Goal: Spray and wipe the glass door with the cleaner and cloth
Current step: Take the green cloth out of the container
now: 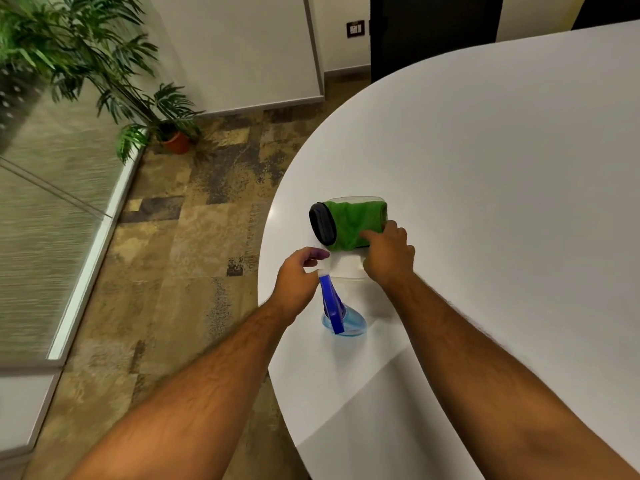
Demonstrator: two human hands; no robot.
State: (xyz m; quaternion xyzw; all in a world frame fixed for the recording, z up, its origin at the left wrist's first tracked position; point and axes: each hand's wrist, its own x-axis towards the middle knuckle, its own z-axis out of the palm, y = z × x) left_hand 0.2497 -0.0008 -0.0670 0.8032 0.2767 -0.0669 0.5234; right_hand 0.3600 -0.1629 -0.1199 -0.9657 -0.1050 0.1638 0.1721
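Note:
A spray bottle [337, 311] with a blue trigger head and pale blue liquid stands on the white round table [485, 202], near its left edge. My left hand [299, 278] hovers at the bottle's white nozzle with its fingers curled apart and nothing in them. Just beyond lies a green cloth [353, 221], wrapped on a holder with a black end. A white folded cloth [346, 266] lies between the bottle and the green cloth. My right hand [389, 254] rests over the white cloth with a fingertip on the green one; its grip is hidden. Frosted glass panels [52, 202] stand at the left.
A potted palm [104, 64] in an orange pot stands on the patterned floor beside the glass. A white wall panel and a dark doorway [433, 29] lie beyond the table. Open floor runs between the table edge and the glass.

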